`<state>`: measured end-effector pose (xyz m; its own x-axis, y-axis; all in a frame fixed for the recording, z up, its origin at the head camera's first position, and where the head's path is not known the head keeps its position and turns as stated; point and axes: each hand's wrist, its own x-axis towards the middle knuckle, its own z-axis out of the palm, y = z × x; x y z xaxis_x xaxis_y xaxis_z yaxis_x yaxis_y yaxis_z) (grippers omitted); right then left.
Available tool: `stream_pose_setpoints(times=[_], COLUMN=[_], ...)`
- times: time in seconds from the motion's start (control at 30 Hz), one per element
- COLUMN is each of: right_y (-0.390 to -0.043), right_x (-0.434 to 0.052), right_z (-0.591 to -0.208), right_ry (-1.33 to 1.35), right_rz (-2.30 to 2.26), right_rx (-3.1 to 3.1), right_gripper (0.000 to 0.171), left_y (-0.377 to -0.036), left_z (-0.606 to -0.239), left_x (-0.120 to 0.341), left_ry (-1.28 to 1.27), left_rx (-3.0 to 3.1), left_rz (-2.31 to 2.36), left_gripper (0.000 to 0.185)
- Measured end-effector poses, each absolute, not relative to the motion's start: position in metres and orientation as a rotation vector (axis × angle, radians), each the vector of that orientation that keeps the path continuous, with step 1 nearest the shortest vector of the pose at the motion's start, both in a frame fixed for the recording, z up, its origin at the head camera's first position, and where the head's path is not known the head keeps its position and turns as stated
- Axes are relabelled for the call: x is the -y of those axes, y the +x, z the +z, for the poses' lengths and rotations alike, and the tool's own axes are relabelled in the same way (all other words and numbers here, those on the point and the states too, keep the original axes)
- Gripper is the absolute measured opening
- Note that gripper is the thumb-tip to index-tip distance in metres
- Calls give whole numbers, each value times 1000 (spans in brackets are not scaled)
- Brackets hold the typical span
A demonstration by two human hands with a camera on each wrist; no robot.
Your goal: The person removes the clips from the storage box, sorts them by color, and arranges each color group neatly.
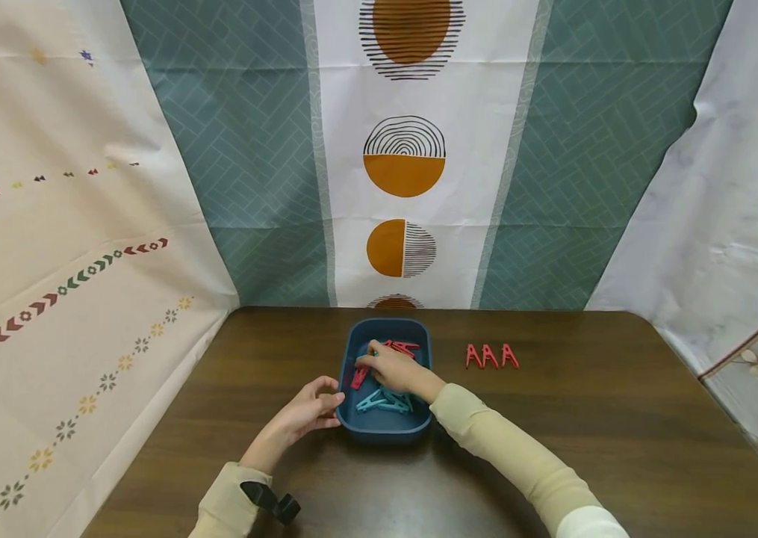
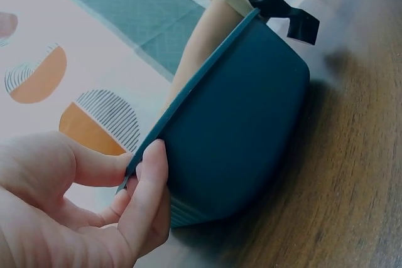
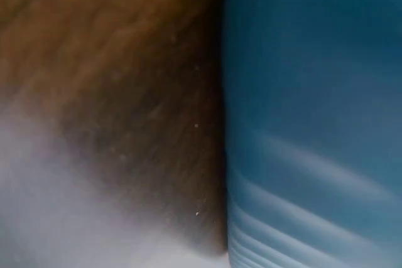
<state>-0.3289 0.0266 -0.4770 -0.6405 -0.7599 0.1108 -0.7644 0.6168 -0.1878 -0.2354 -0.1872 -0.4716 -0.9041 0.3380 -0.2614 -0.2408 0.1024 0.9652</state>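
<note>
So the left hand (image 1: 305,415) pinches the bin (image 1: 384,432) rim at its near-left corner, mid-tabletop; right hand (image 1: 393,368) is inside it, fingers curled on a red clip (image 1: 360,376); three red clips (image 1: 490,356) stand toward the far edge.

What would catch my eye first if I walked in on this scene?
Likely the dark blue tub mid-table on the brown table, with red and teal clothes pegs inside. The right hand reaches into it while the left hand pinches its rim. Three red pegs stand in a row to its right.
</note>
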Motion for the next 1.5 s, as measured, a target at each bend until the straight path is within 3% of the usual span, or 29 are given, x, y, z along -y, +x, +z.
stream_pose_setpoints(times=[0.63,1.03,1.5], right_y=[-325,-321,-299], right_x=[-35,-43,-72], right_z=[-469,-460,-457], right_ry=[1294,1181,1042], right_rz=[354,538,800], right_rx=[2804,2845,2682], right_gripper=[22,27,25], left_y=[-239,-239,-235], left_z=[-473,-475,-473], left_x=[184,184,187], left_ry=[95,91,84], left_rx=[-1950,-1942,-1893], left_rz=[1855,1861,1892], left_gripper=[38,42,29])
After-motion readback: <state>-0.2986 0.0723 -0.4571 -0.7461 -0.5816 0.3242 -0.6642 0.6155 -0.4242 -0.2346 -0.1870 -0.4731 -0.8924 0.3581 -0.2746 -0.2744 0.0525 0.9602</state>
